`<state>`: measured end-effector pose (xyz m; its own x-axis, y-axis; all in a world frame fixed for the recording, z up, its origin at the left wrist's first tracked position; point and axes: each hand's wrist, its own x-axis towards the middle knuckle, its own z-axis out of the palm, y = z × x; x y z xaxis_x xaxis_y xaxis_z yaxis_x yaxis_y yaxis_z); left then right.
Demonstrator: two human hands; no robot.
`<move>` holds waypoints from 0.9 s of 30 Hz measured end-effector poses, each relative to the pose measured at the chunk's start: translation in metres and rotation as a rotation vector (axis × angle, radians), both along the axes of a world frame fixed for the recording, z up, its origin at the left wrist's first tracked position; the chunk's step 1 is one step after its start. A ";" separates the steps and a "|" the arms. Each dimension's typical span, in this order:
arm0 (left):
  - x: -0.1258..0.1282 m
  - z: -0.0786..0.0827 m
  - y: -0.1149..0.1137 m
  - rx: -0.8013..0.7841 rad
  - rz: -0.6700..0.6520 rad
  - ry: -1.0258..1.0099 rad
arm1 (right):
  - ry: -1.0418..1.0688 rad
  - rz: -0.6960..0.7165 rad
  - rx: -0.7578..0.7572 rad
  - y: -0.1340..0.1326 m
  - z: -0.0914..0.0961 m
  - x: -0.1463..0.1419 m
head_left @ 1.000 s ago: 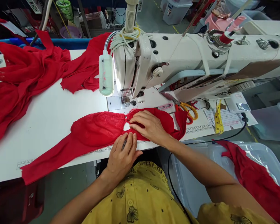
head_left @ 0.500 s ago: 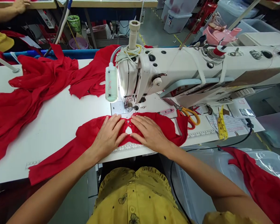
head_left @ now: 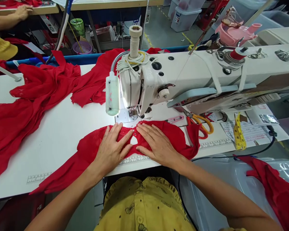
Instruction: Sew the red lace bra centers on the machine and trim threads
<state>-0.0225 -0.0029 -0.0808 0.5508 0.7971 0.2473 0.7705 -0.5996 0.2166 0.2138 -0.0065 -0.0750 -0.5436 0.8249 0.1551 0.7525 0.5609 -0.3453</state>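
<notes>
A red lace garment piece (head_left: pixel 91 149) lies flat on the white sewing table (head_left: pixel 55 134), just in front of the needle of a white sewing machine (head_left: pixel 183 80). My left hand (head_left: pixel 112 149) rests flat on it, fingers spread, left of a small opening at its middle. My right hand (head_left: pixel 156 144) lies flat on the right half, fingers stretched toward the same opening. Both hands press the fabric down; neither grips it.
A heap of red fabric (head_left: pixel 31 96) covers the table's left and back. Orange-handled scissors (head_left: pixel 199 123), pink snips (head_left: pixel 174 119) and a yellow tape measure (head_left: pixel 238 134) lie right of the needle. A clear bin (head_left: pixel 233 179) with red cloth stands lower right. Another person's hand (head_left: pixel 21 11) shows at the far left.
My left hand moved up from the table's front edge onto the garment and spread flat. The right hand flattened out. The view tilted slightly.
</notes>
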 end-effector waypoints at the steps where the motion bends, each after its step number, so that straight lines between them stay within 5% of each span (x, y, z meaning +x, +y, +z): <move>1: 0.000 0.000 0.000 -0.005 0.008 0.000 | 0.006 0.004 -0.007 0.000 0.000 0.001; 27: 0.001 0.002 -0.002 -0.076 0.040 0.018 | -0.056 0.057 0.048 0.000 0.004 0.003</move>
